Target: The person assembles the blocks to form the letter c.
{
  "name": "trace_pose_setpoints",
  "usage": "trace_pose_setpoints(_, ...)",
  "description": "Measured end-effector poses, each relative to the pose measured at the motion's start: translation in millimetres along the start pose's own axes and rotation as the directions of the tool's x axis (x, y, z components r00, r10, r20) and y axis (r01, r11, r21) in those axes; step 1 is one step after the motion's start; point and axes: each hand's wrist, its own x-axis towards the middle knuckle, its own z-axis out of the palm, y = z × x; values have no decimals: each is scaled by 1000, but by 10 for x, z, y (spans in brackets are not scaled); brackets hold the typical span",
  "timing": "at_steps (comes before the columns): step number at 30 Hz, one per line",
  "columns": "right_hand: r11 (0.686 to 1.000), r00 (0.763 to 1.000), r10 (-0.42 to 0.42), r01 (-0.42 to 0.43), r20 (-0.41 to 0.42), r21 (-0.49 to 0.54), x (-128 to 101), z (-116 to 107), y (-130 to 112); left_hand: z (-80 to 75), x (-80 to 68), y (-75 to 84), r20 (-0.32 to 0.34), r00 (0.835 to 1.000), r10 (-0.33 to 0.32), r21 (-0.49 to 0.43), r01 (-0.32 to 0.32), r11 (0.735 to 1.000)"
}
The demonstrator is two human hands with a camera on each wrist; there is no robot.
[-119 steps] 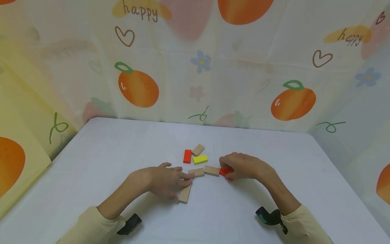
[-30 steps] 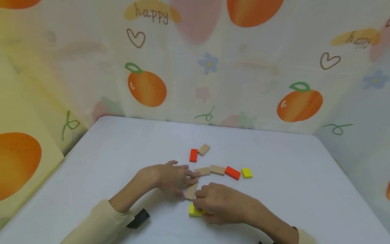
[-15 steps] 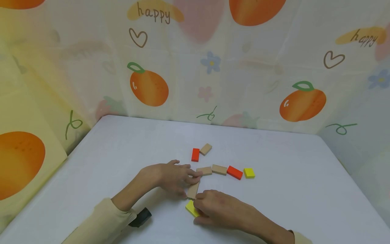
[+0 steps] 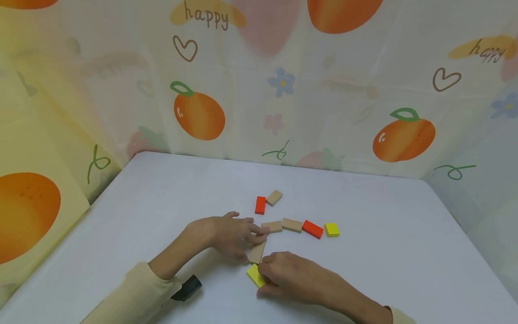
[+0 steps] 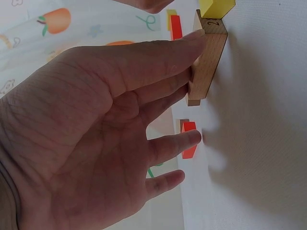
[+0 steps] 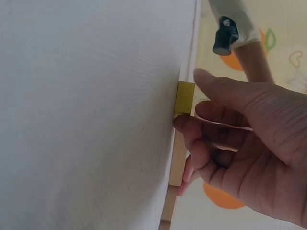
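Yellow flat wooden block [image 4: 255, 274] is lying on the white tabletop [image 4: 364, 270]; our right hand [image 4: 291, 276] is pinching it against the plain wooden block [image 4: 257, 252], which our left hand's [image 4: 226, 234] straight fingers are steadying.

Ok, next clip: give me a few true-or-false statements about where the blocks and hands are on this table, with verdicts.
1. The right hand touches a yellow block at the near end of the row. True.
2. The left hand is lifted well clear of every block. False: its fingers rest against the plain wooden blocks, as the left wrist view shows.
3. A small yellow square block lies at the far right end of the row, beside a red block. True.
4. Both red blocks are stacked on one another. False: the second red block lies flat apart, next to a wooden block.
5. All the blocks lie on a dark green table. False: the table is white.
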Motion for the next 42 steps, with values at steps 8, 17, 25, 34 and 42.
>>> trace_pose_setpoints(8,1000,1000,11,-12,16,16,23,-16,-7,-14,6,-3,3,1000,-3,-2,3,1000)
trace_pose_setpoints(17,1000,1000,8,-8,18,16,33,-6,-15,-4,13,-7,3,1000,-7,-31,7,999)
trace_pose_setpoints(25,1000,1000,-7,7,13,9,27,4,-21,20,14,0,2,1000,-9,-21,9,1000)
trace_pose_setpoints(34,1000,1000,-1,1,-1,-6,-14,-33,-14,18,10,16,-10,1000,-9,-27,8,1000)
trace_pose_setpoints(42,989,992,114,-109,-49,101,-106,-326,123,28,10,16,-21,1000,-18,-18,18,1000)
